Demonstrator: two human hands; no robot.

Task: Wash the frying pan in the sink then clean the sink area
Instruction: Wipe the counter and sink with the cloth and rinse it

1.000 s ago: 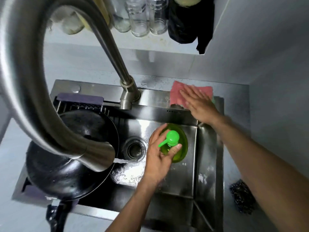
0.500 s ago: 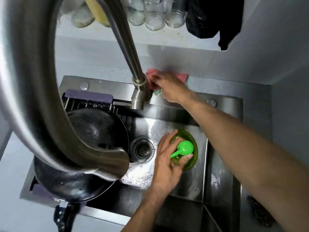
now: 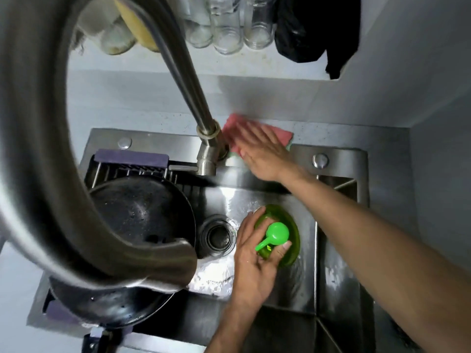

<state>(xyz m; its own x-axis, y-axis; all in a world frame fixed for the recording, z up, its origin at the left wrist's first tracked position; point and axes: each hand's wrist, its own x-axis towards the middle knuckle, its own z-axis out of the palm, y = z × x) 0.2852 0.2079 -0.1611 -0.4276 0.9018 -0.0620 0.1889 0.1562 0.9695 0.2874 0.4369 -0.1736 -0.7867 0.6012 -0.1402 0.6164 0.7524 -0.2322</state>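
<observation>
Pressing a pink cloth point(image 3: 276, 135) flat onto the back ledge of the steel sink point(image 3: 339, 250), the right hand point(image 3: 262, 154) has its fingers stretched out straight, right beside the faucet point(image 3: 207, 149) base. Left hand point(image 3: 251, 261) is down in the basin with fingers and thumb curled round a green soap dispenser bottle point(image 3: 280, 235), near the drain point(image 3: 218, 235). Black frying pan point(image 3: 137, 215) sits on the rack point(image 3: 132, 170) over the left side of the sink, looks wet, partly hidden by the faucet spout.

Sink point(image 3: 339, 159): pan point(image 3: 142, 212), soap bottle point(image 3: 285, 240), cloth point(image 3: 283, 135).
</observation>
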